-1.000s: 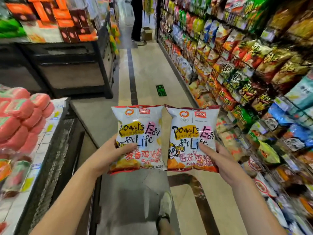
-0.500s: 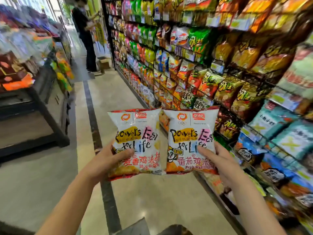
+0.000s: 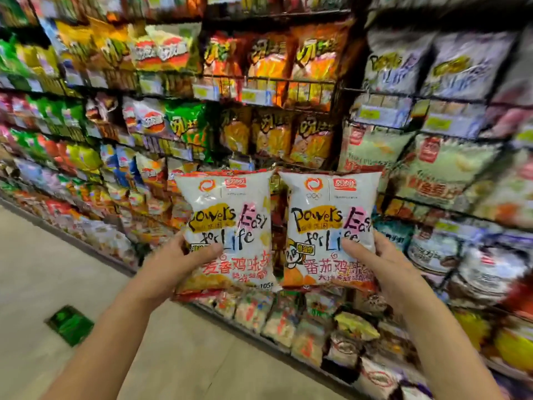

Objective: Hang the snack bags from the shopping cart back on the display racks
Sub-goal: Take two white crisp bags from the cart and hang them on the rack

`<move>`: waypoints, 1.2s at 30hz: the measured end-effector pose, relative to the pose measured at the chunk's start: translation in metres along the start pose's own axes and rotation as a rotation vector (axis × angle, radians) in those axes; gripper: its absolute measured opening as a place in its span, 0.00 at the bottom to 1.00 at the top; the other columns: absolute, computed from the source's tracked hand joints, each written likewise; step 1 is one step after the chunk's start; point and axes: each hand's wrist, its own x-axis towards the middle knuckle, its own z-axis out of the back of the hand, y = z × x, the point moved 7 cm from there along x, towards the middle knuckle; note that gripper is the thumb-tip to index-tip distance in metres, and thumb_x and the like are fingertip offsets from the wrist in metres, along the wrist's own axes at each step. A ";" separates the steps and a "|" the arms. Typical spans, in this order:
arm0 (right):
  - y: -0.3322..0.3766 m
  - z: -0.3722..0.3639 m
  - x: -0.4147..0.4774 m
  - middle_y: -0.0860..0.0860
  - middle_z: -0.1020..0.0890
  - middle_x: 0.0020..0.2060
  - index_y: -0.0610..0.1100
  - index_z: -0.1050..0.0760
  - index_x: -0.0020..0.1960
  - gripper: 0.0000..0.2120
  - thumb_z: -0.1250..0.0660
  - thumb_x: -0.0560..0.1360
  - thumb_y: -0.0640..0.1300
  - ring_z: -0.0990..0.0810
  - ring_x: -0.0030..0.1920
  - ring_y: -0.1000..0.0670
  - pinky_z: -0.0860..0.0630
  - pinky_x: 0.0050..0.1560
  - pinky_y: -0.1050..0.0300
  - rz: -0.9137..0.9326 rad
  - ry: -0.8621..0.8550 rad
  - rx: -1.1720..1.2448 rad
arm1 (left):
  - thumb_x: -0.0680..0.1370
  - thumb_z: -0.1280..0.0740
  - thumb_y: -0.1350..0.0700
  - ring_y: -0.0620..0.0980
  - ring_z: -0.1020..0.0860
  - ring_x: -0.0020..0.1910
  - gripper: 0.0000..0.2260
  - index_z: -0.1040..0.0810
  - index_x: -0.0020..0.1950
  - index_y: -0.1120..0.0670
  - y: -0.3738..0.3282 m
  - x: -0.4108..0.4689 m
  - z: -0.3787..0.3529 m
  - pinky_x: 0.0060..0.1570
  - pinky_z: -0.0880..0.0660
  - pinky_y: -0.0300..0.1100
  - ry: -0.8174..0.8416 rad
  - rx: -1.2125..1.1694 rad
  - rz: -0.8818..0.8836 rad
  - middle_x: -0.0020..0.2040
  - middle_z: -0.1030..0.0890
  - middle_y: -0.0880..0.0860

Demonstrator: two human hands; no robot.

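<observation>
I hold two white snack bags upright and side by side in front of the display racks [image 3: 277, 82]. My left hand [image 3: 176, 264] grips the left snack bag [image 3: 227, 215] at its lower left, thumb across the front. My right hand [image 3: 377, 264] grips the right snack bag [image 3: 328, 215] at its lower right, thumb on the front. Both bags read "Powers Easy for Life" with red bottom seams. Matching white bags [image 3: 444, 62] hang on the rack at the upper right. The shopping cart is out of view.
Wire racks packed with hanging snack bags fill the view from left to right. Orange bags [image 3: 288, 62] hang straight ahead, pale green ones [image 3: 403, 157] to the right. Low bins of packets [image 3: 288, 321] run along the floor. A green floor marker [image 3: 70, 323] lies at the lower left.
My view has swung right from the aisle and cart to face the racks head-on. Both hands kept their grip on the two bags, still held side by side.
</observation>
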 end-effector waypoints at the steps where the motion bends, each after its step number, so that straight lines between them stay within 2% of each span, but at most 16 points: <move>1: 0.008 0.001 0.003 0.60 0.15 0.59 0.62 0.24 0.65 0.28 0.21 0.68 0.62 0.16 0.61 0.51 0.27 0.70 0.39 0.014 -0.030 -0.012 | 0.58 0.18 0.33 0.52 0.16 0.59 0.37 0.22 0.65 0.41 -0.006 0.020 -0.001 0.64 0.23 0.57 0.042 0.019 -0.018 0.60 0.15 0.47; 4: 0.028 0.011 0.013 0.55 0.15 0.60 0.61 0.23 0.66 0.40 0.18 0.57 0.69 0.15 0.60 0.46 0.25 0.67 0.36 0.061 -0.138 -0.026 | 0.56 0.19 0.29 0.48 0.19 0.64 0.41 0.25 0.67 0.35 -0.030 0.072 -0.007 0.69 0.26 0.57 0.158 0.034 -0.064 0.64 0.17 0.42; 8: 0.060 0.033 0.018 0.57 0.17 0.63 0.62 0.25 0.67 0.38 0.21 0.60 0.71 0.20 0.66 0.47 0.29 0.71 0.36 0.108 -0.306 -0.126 | 0.60 0.24 0.25 0.48 0.24 0.68 0.43 0.31 0.73 0.33 -0.070 0.131 -0.027 0.71 0.29 0.57 0.281 0.108 -0.170 0.69 0.23 0.40; 12: 0.099 0.063 0.019 0.58 0.25 0.73 0.62 0.32 0.75 0.46 0.19 0.61 0.69 0.26 0.73 0.47 0.33 0.74 0.35 0.147 -0.446 -0.159 | 0.62 0.24 0.26 0.47 0.22 0.67 0.38 0.29 0.70 0.30 -0.115 0.176 -0.058 0.68 0.27 0.55 0.395 0.068 -0.271 0.67 0.20 0.39; 15: 0.136 0.077 0.019 0.59 0.18 0.64 0.61 0.26 0.69 0.36 0.19 0.65 0.65 0.20 0.65 0.51 0.27 0.70 0.42 0.227 -0.496 -0.184 | 0.62 0.22 0.27 0.49 0.20 0.65 0.37 0.28 0.69 0.31 -0.145 0.204 -0.085 0.65 0.24 0.58 0.434 0.031 -0.301 0.66 0.19 0.41; 18: 0.163 0.095 0.026 0.59 0.15 0.58 0.56 0.23 0.65 0.34 0.19 0.63 0.63 0.16 0.60 0.51 0.24 0.63 0.49 0.296 -0.517 -0.208 | 0.60 0.20 0.29 0.49 0.18 0.62 0.32 0.24 0.63 0.30 -0.173 0.219 -0.113 0.65 0.24 0.58 0.485 -0.021 -0.354 0.61 0.16 0.40; 20: 0.177 0.111 0.032 0.56 0.14 0.56 0.53 0.22 0.64 0.37 0.18 0.59 0.64 0.15 0.58 0.50 0.23 0.61 0.49 0.347 -0.521 -0.219 | 0.59 0.19 0.30 0.50 0.17 0.62 0.32 0.23 0.61 0.29 -0.185 0.230 -0.128 0.65 0.24 0.58 0.487 -0.043 -0.349 0.61 0.16 0.41; 22: 0.187 0.129 0.040 0.54 0.13 0.57 0.51 0.22 0.65 0.42 0.17 0.56 0.65 0.15 0.58 0.50 0.24 0.63 0.48 0.368 -0.537 -0.223 | 0.60 0.19 0.31 0.52 0.18 0.63 0.34 0.25 0.64 0.30 -0.195 0.240 -0.142 0.65 0.24 0.58 0.480 -0.061 -0.355 0.62 0.16 0.42; 25: 0.199 0.158 0.050 0.55 0.14 0.59 0.53 0.24 0.67 0.48 0.18 0.52 0.70 0.15 0.59 0.52 0.24 0.63 0.49 0.394 -0.537 -0.249 | 0.62 0.18 0.34 0.55 0.18 0.63 0.37 0.25 0.68 0.35 -0.212 0.252 -0.164 0.63 0.24 0.58 0.432 -0.074 -0.353 0.64 0.17 0.46; 27: 0.207 0.179 0.057 0.55 0.14 0.59 0.52 0.24 0.67 0.42 0.18 0.59 0.67 0.15 0.59 0.52 0.23 0.61 0.51 0.414 -0.529 -0.265 | 0.61 0.17 0.35 0.55 0.16 0.60 0.36 0.22 0.66 0.40 -0.226 0.258 -0.182 0.62 0.23 0.59 0.424 -0.093 -0.362 0.61 0.15 0.48; 30: 0.223 0.203 0.064 0.53 0.12 0.53 0.47 0.23 0.65 0.25 0.23 0.70 0.52 0.13 0.55 0.50 0.18 0.46 0.63 0.449 -0.537 -0.234 | 0.58 0.18 0.32 0.54 0.17 0.61 0.38 0.21 0.66 0.40 -0.247 0.266 -0.207 0.64 0.24 0.60 0.397 -0.059 -0.424 0.61 0.15 0.47; 31: 0.227 0.210 0.066 0.52 0.12 0.52 0.46 0.22 0.64 0.22 0.25 0.72 0.49 0.13 0.53 0.50 0.18 0.44 0.64 0.455 -0.538 -0.225 | 0.58 0.18 0.32 0.53 0.16 0.60 0.38 0.21 0.65 0.40 -0.251 0.269 -0.213 0.65 0.24 0.59 0.394 -0.057 -0.437 0.60 0.14 0.46; 32: 0.231 0.216 0.068 0.50 0.12 0.53 0.46 0.22 0.64 0.23 0.25 0.72 0.51 0.12 0.53 0.49 0.17 0.45 0.61 0.455 -0.529 -0.225 | 0.57 0.18 0.31 0.51 0.16 0.60 0.39 0.21 0.65 0.40 -0.255 0.270 -0.218 0.65 0.24 0.58 0.396 -0.053 -0.454 0.60 0.14 0.45; 34: 0.236 0.227 0.074 0.50 0.12 0.55 0.47 0.22 0.66 0.33 0.20 0.66 0.59 0.13 0.55 0.47 0.19 0.52 0.53 0.457 -0.523 -0.261 | 0.56 0.20 0.28 0.50 0.19 0.64 0.43 0.24 0.68 0.39 -0.261 0.274 -0.223 0.68 0.26 0.59 0.338 0.000 -0.466 0.64 0.17 0.45; 36: 0.238 0.233 0.079 0.51 0.13 0.56 0.48 0.23 0.66 0.35 0.20 0.64 0.61 0.13 0.55 0.49 0.22 0.55 0.51 0.453 -0.538 -0.298 | 0.56 0.22 0.26 0.50 0.23 0.68 0.44 0.27 0.69 0.38 -0.265 0.277 -0.223 0.70 0.28 0.59 0.273 0.069 -0.454 0.68 0.22 0.43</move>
